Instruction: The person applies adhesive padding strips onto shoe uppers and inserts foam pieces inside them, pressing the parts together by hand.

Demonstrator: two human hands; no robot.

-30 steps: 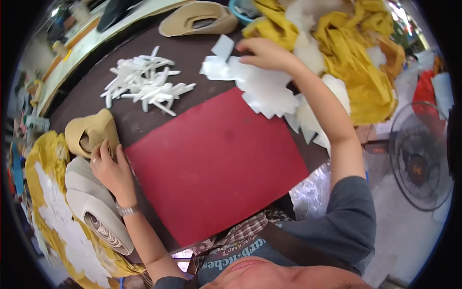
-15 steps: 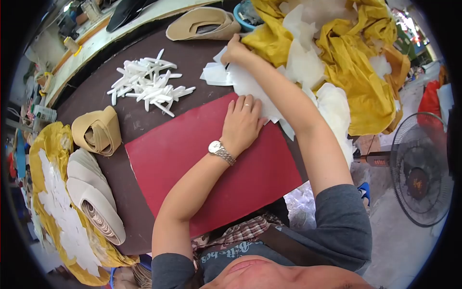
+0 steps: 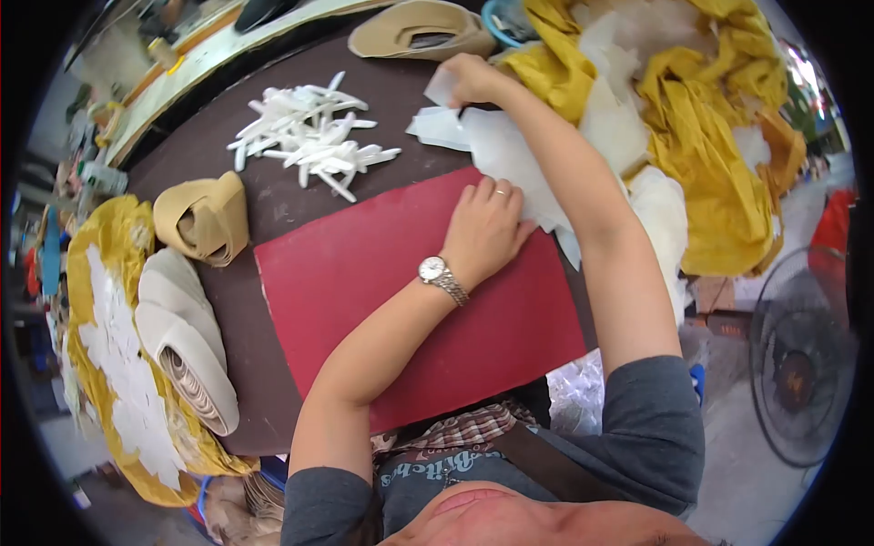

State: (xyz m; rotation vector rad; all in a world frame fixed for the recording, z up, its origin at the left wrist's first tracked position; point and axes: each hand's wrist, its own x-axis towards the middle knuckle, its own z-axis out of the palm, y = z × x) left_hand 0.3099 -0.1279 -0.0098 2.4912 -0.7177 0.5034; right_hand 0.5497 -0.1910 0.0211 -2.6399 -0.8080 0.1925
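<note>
- The left hand [image 3: 484,229] lay palm down over the upper part of the red board [image 3: 492,337], its fingers extended and slightly apart, the thumb held away from them; they gripped nothing visible.
- The red board lay flat on the dark bench [image 3: 264,346], beneath the left fingers and reaching toward the person's body.
- The right hand [image 3: 479,80] was beyond the left one, its fingers bent in and closed on a small white piece [image 3: 441,88]; the exact contact of the tips was partly hidden.
- The white sheets [image 3: 512,162] lay overlapped between the two hands' fingers, partly under the right forearm.
- A loose heap of white strips [image 3: 314,136] sat on the bench, left of both hands' fingers.
- Just beyond the right fingers was a tan curved roll [image 3: 387,35], with a blue bowl [image 3: 503,23] beside it.
- Well to the left of the left fingers stood a tan coil [image 3: 202,217], and nearer the body a pale rolled bundle [image 3: 182,337].
- Yellow wrapping [image 3: 706,173] lay right of both hands' fingers, near white padding [image 3: 657,214]; a fan [image 3: 797,364] stood farther off, past the right forearm.
</note>
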